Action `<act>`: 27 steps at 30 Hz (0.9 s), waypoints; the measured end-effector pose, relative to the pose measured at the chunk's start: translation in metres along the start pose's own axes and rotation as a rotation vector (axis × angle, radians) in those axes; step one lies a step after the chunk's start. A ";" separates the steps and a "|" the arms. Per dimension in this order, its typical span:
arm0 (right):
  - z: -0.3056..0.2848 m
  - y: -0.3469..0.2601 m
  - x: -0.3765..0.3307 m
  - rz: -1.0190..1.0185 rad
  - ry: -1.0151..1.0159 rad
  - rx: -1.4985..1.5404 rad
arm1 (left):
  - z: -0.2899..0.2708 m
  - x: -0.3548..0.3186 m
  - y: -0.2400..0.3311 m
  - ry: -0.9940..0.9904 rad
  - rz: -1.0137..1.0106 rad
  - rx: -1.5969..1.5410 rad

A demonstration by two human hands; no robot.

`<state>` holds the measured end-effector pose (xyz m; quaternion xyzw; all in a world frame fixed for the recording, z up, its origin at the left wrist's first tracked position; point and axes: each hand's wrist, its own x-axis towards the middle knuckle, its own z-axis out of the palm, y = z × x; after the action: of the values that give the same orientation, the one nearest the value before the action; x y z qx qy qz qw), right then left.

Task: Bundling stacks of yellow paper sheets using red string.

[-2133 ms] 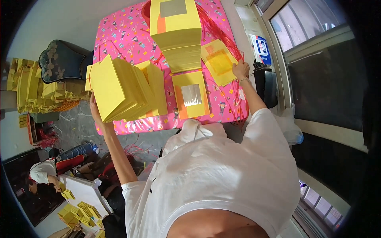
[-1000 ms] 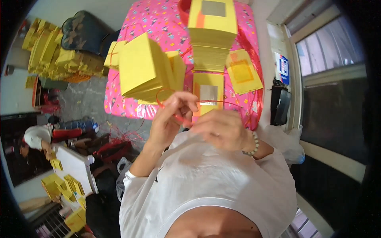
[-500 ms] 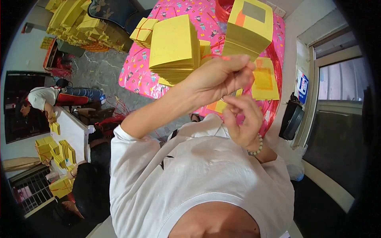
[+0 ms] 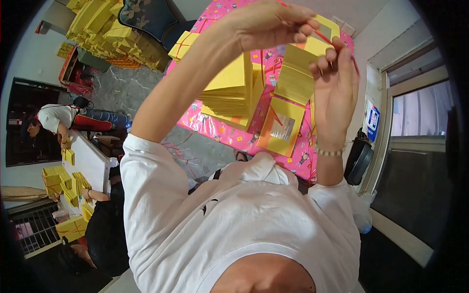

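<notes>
Pinching red string (image 4: 320,35), both hands' fingers (image 4: 304,30).

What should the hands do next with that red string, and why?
Probably bring the red string down to the stack of yellow paper on the pink table. The left hand and right hand both pinch the string, raised above the table, and no string shows around this stack, while a smaller bundle farther back is already tied.
</notes>
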<state>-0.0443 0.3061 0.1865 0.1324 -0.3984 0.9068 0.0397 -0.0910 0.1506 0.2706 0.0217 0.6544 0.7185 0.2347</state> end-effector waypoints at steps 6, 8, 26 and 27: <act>0.021 0.043 0.052 -0.059 -0.021 -0.064 | -0.095 0.015 -0.005 -0.003 0.308 -0.149; 0.022 0.061 0.059 0.015 -0.019 -0.097 | -0.126 0.009 -0.016 0.127 0.350 -0.268; -0.039 0.138 -0.011 0.615 0.159 -0.126 | -0.166 -0.076 -0.214 0.800 0.343 -0.457; -0.041 0.139 -0.013 0.639 0.163 -0.117 | -0.168 -0.074 -0.219 0.782 0.315 -0.473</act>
<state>-0.0649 0.2421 0.0571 -0.0747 -0.4665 0.8566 -0.2076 -0.0140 -0.0252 0.0587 -0.2051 0.5009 0.8288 -0.1419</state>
